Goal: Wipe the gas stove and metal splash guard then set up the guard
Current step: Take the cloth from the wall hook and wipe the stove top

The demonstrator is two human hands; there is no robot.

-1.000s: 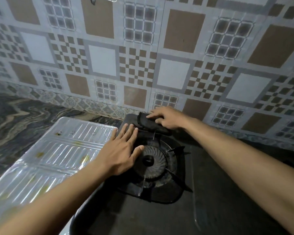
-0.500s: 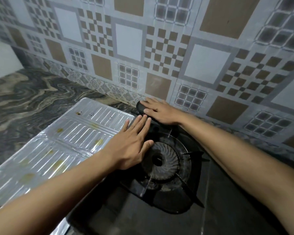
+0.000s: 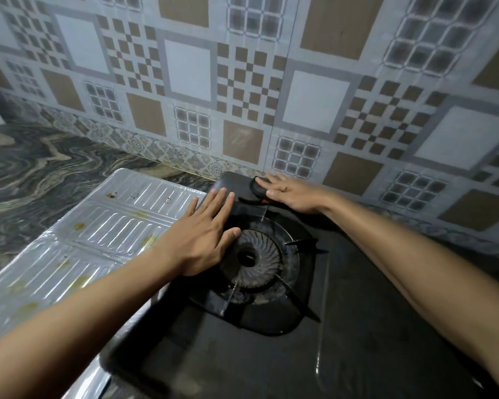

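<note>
A black gas stove (image 3: 357, 326) sits against the tiled wall, its round burner (image 3: 249, 257) ringed by pan supports. My left hand (image 3: 205, 240) lies flat on the stove's left edge beside the burner, fingers spread. At the stove's back left corner my right hand (image 3: 288, 192) presses a dark cloth (image 3: 257, 191) flat against the surface. The ribbed metal splash guard (image 3: 92, 240) lies flat on the counter to the left of the stove, with several yellow-brown grease spots on it.
A patterned tile wall (image 3: 242, 82) rises right behind the stove. The marbled dark counter (image 3: 26, 174) stretches away to the left behind the guard.
My right hand has slid the cloth a little right along the stove's back edge. The left hand stays flat beside the burner. The camera view has shifted.
</note>
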